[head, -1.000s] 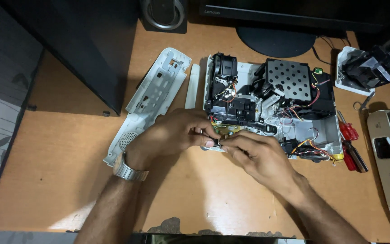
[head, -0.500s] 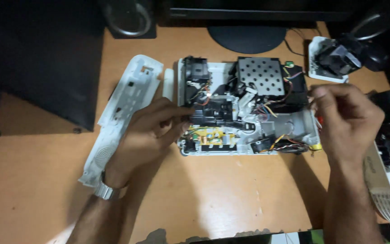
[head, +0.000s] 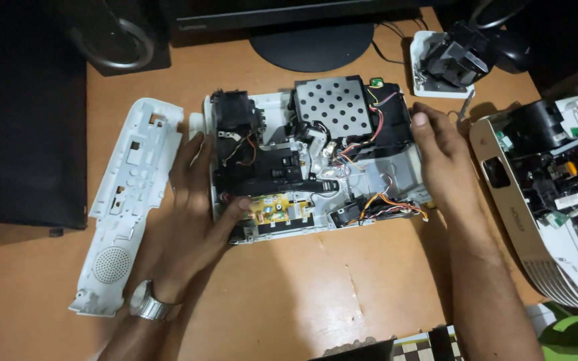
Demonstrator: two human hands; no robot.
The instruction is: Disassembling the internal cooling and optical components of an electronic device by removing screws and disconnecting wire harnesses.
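**A:** Head view: what is held, and where?

**B:** An opened projector chassis [head: 316, 157] is seen lying flat on the wooden desk [head: 289, 294], just in front of the monitor stand [head: 312, 47]. It is gripped from both short ends. The left hand [head: 195, 200] is spread open against the chassis's left end, with the thumb laid on the yellow circuit board [head: 272, 208] at the front edge. The right hand [head: 439, 154] is cupped around the right end, fingers curled over the rim; nothing else is held in it.

**A:** How should such a hold be done well?

**B:** Judging from the frame, pressure is best kept on the white plastic shell. The loose coloured wires [head: 382, 204] near the right front corner should not be pinched, and the thumb is better shifted off the board.

**A:** Which way does it lie?

**B:** The long axis runs left to right, parallel to the desk's front edge. The open side faces up, the perforated metal plate [head: 334, 107] sits toward the monitor stand, and the yellow board sits toward the person.

**A:** What lies around it?

**B:** A removed white cover panel [head: 125, 207] lies left of the chassis, slanted. A second projector [head: 543, 194], also opened, is seen to the right, and a small black module in a white tray [head: 453, 60] lies behind the right end.
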